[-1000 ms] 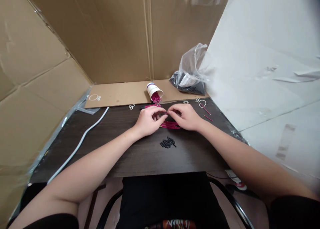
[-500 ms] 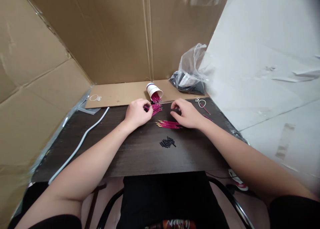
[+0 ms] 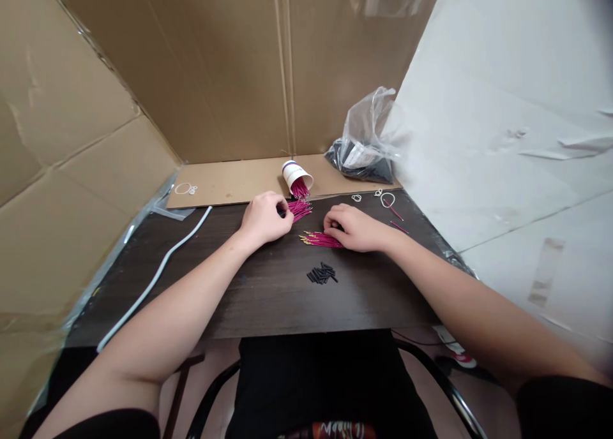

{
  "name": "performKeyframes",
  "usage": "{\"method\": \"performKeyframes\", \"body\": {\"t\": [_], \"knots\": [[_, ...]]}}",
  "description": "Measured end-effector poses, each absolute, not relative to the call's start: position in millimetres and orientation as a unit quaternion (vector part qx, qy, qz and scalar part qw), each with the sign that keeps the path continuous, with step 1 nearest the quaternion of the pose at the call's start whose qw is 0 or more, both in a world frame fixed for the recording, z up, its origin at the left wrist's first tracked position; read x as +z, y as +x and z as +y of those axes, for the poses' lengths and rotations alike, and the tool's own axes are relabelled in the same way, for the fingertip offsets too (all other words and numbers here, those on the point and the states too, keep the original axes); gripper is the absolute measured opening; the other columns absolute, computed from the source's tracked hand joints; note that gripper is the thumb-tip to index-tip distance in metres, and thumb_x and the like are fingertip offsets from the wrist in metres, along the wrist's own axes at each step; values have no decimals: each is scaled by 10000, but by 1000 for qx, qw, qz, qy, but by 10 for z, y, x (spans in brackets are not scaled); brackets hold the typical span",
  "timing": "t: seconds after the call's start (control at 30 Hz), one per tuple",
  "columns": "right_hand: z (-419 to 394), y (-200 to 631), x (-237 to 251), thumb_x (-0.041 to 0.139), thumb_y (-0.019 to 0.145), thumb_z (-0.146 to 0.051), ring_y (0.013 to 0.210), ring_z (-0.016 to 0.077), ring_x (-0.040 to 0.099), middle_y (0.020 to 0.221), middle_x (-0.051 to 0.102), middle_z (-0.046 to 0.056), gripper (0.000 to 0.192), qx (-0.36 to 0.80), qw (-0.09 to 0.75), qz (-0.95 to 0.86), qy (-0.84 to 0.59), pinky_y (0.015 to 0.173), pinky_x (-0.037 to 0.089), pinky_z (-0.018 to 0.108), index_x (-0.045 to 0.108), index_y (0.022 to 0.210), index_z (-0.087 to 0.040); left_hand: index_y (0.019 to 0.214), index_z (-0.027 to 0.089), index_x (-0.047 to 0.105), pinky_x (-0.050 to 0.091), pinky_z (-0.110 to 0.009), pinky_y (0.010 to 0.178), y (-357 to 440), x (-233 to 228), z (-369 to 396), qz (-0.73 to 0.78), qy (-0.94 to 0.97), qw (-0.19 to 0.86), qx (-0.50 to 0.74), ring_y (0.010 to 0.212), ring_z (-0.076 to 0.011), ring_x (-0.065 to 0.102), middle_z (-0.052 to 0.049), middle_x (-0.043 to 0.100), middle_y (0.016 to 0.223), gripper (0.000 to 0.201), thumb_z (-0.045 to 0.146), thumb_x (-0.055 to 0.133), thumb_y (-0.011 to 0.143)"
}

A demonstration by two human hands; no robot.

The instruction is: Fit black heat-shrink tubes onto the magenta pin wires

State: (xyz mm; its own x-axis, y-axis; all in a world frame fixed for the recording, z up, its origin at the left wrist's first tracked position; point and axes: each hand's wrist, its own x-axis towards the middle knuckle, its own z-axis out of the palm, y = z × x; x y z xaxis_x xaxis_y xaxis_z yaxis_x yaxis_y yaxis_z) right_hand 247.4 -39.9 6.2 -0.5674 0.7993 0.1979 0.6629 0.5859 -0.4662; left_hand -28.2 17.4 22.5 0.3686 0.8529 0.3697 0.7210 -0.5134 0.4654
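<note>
My left hand (image 3: 265,217) lies at the left end of a loose pile of thin magenta wires (image 3: 301,209), its thumb and forefinger closed on wires there. Just to the right and nearer, a second row of magenta wires (image 3: 318,238) points its gold-coloured tips to the left. My right hand (image 3: 354,228) rests over the right part of that row, fingers bent in and closed on the wires; its fingertips are partly hidden. Towards me lies a small heap of short black tubes (image 3: 322,273). Behind the loose pile, a paper cup (image 3: 293,173) on its side holds more magenta wires.
A clear plastic bag (image 3: 364,145) of black pieces stands on the cardboard strip (image 3: 230,177) at the back. White rubber bands (image 3: 387,200) and stray wires lie at the right. A long pale tube (image 3: 163,267) curves along the left. Cardboard walls enclose the table.
My right hand has moved down and slightly left onto the gold-tipped row, and its fingers have closed. A small white band behind it has come into view. My left hand stays at the pile.
</note>
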Motion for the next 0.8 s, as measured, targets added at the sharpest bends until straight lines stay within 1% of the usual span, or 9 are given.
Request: {"method": "performKeyframes", "body": {"t": [0.1, 0.2, 0.27, 0.4, 0.53, 0.7, 0.8], "knots": [[-410, 2463, 67, 651, 1060, -167, 933, 243, 590, 977, 694, 94, 131, 173, 185, -868, -426, 904, 460, 400, 658, 930, -184, 891, 203, 768, 547, -467, 922, -278, 193, 182, 462, 826, 116, 302, 915, -294, 669, -123, 787, 981, 79, 237, 815, 837], [-432, 2447, 88, 631, 1076, -169, 939, 246, 587, 1001, 703, 102, 141, 163, 171, -873, -427, 917, 457, 407, 656, 938, -181, 1011, 198, 806, 544, -488, 996, -276, 173, 181, 441, 842, 108, 293, 1021, -316, 678, -121, 808, 1070, 159, 325, 809, 915], [-446, 2440, 106, 627, 1085, -180, 954, 250, 590, 1020, 707, 105, 142, 158, 161, -873, -433, 924, 454, 405, 657, 947, -181, 1079, 193, 825, 546, -487, 1018, -274, 178, 168, 437, 851, 100, 274, 1060, -315, 671, -112, 813, 1115, 232, 385, 797, 953], [-480, 2422, 144, 606, 1103, -194, 971, 261, 595, 1041, 706, 112, 155, 153, 135, -870, -448, 925, 447, 404, 662, 959, -182, 1173, 167, 847, 554, -490, 1052, -270, 207, 138, 439, 860, 87, 245, 1096, -322, 639, -109, 808, 1149, 351, 447, 802, 966], [-526, 2374, 181, 572, 1121, -195, 985, 279, 584, 1061, 701, 130, 175, 134, 110, -870, -462, 907, 431, 414, 653, 967, -178, 1309, 172, 840, 537, -519, 1115, -274, 192, 140, 434, 866, 92, 229, 1171, -346, 614, -112, 803, 1210, 422, 431, 801, 979], [-569, 2330, 233, 566, 1130, -189, 1026, 293, 590, 1103, 701, 139, 167, 128, 91, -864, -479, 920, 422, 423, 645, 984, -172, 1315, 207, 856, 517, -532, 1160, -286, 129, 157, 418, 873, 88, 237, 1218, -345, 605, -112, 793, 1255, 365, 379, 786, 1001], [-577, 2342, 258, 574, 1131, -197, 1025, 288, 596, 1102, 703, 131, 154, 131, 95, -864, -476, 921, 417, 422, 650, 1000, -175, 1292, 229, 869, 527, -529, 1149, -288, 112, 155, 410, 873, 91, 248, 1199, -333, 620, -107, 788, 1243, 325, 347, 791, 1000]]}}
